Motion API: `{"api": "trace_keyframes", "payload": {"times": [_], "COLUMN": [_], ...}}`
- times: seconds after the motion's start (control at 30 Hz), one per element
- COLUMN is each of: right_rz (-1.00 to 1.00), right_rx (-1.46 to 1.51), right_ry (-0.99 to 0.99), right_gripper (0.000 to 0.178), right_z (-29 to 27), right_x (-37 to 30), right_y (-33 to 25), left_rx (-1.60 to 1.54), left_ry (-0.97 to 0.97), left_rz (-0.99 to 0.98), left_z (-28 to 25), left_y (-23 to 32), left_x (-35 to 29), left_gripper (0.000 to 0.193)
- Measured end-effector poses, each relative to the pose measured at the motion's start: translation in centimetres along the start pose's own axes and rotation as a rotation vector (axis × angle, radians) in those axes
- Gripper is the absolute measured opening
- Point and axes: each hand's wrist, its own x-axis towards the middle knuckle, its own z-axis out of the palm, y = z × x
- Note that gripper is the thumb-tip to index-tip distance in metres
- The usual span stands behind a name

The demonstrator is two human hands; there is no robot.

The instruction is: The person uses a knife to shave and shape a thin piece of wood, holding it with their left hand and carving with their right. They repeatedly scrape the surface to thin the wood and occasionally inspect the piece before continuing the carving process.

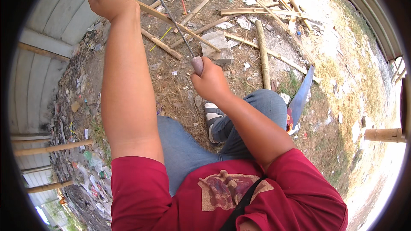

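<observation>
My left hand (108, 1) is stretched far out at the upper left, closed with its thumb sticking out. A split bamboo strip (192, 34) runs from behind the left wrist down to the right; its held end is hidden by the hand. My right hand (210, 79) is wrapped round the thick, rounded handle of a long knife (185, 40). The blade shows edge-on as a thin dark line, pointing up and away. It crosses the bamboo strip near the strip's middle; whether they touch I cannot tell.
A grey concrete block (217, 45) lies beyond the knife handle. Bamboo poles (263, 55) and strips are scattered ahead. Beside my right knee is a handsaw (303, 90) with a bluish blade. A panelled wall (38, 85) and litter line the left; a bamboo pole (383, 135) juts in at right.
</observation>
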Motion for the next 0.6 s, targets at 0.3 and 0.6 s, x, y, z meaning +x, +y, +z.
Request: {"api": "trace_keyframes", "payload": {"times": [0.3, 0.6], "right_rz": [0.101, 0.172], "right_rx": [0.104, -0.059], "right_ry": [-0.119, -0.076], "right_gripper": [0.031, 0.028], "right_z": [1.1, -0.3], "right_x": [0.5, 0.7], "right_y": [4.3, 3.2], "left_rx": [-0.098, -0.483], "left_ry": [-0.099, -0.274], "left_rz": [-0.020, 0.032], "left_z": [-0.9, -1.3], "left_y": [-0.9, 0.7], "left_x": [2.4, 4.3], "left_gripper": [0.066, 0.040]}}
